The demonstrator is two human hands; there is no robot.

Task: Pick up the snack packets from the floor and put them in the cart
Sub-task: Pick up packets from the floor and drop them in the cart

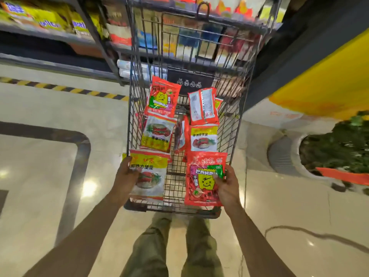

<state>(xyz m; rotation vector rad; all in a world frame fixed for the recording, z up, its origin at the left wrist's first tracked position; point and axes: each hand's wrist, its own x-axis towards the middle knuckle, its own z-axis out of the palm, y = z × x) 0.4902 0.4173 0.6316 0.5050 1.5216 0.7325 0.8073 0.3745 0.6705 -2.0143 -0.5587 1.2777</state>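
Wire cart [235,136] below outstretched arms, left hand [124,179] gripping yellow-banded packet [149,176], right hand [227,188] gripping red packet [201,186]

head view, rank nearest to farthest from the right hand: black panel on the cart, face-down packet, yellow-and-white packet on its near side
1. yellow-and-white packet, just beyond the right hand, right side of the cart
2. face-down packet, farther along that side
3. black panel, cart's far end
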